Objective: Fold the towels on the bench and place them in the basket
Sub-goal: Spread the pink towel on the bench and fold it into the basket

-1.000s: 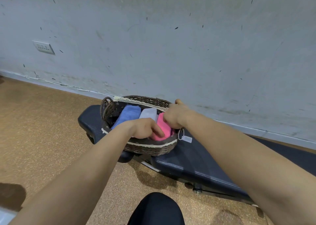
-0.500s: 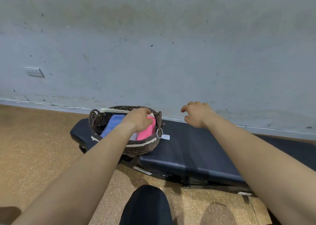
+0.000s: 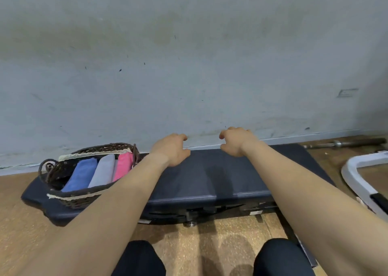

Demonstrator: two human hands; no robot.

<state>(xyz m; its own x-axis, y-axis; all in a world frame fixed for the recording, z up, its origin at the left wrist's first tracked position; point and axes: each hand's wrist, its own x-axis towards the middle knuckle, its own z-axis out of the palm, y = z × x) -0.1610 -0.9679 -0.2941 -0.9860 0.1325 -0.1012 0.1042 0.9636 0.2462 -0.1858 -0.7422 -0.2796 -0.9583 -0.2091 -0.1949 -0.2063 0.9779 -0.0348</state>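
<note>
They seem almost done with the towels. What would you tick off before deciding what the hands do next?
1. Towels in the basket: the blue towel, grey towel and pink towel lie folded side by side inside it: ok.
2. No towel left on the bench: none shows on the visible pad: ok.
3. Left hand empty: fingers loosely curled, holding nothing: ok.
4. Right hand empty: likewise: ok.
5. Basket sits steadily: it is on the bench's left end, but the left arm hides part of it: cannot tell.
</note>
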